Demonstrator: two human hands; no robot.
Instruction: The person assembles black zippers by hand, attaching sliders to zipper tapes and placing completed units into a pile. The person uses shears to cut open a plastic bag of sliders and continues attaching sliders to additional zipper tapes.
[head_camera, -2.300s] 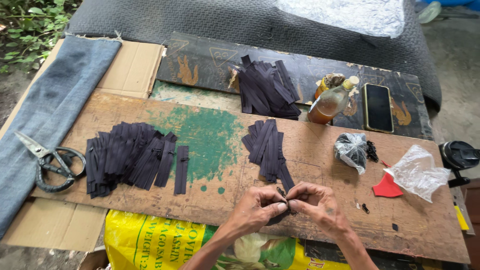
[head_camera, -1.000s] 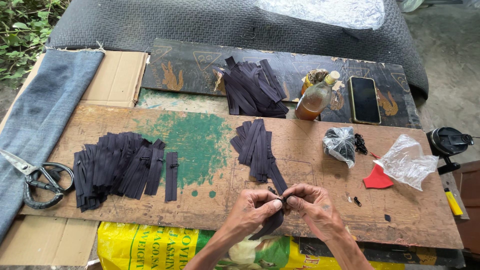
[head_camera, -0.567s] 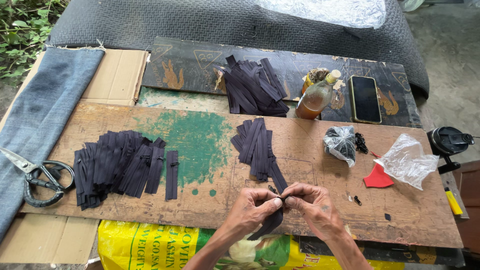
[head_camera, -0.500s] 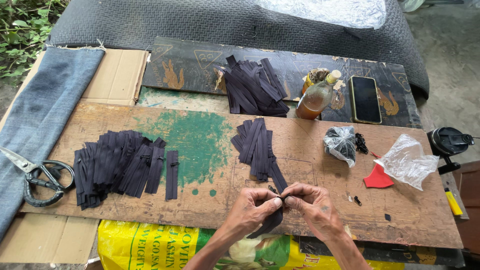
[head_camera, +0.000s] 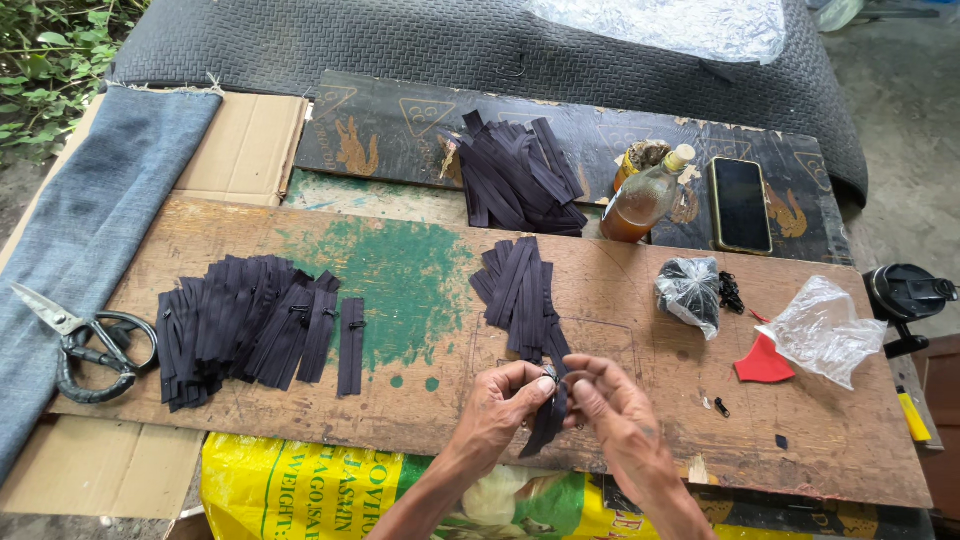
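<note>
Here the fingers (head_camera: 540, 385) of the left hand (head_camera: 500, 410) and the right hand (head_camera: 610, 405) pinch the top of one dark zipper strip (head_camera: 548, 425), which hangs over the worktop (head_camera: 620, 330) near edge. Just beyond lies a small zipper pile (head_camera: 520, 290); a larger stack (head_camera: 245, 325) and scissors (head_camera: 85, 340) sit far left.

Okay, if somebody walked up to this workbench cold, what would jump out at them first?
Probably the left hand and right hand meeting at the near edge of the wooden board, pinching one dark zipper strip between them. Next, the big fan of matching strips on the board's left, with black-handled scissors beside it. Behind lie two more dark piles, a bottle of amber liquid and a black phone.
</note>
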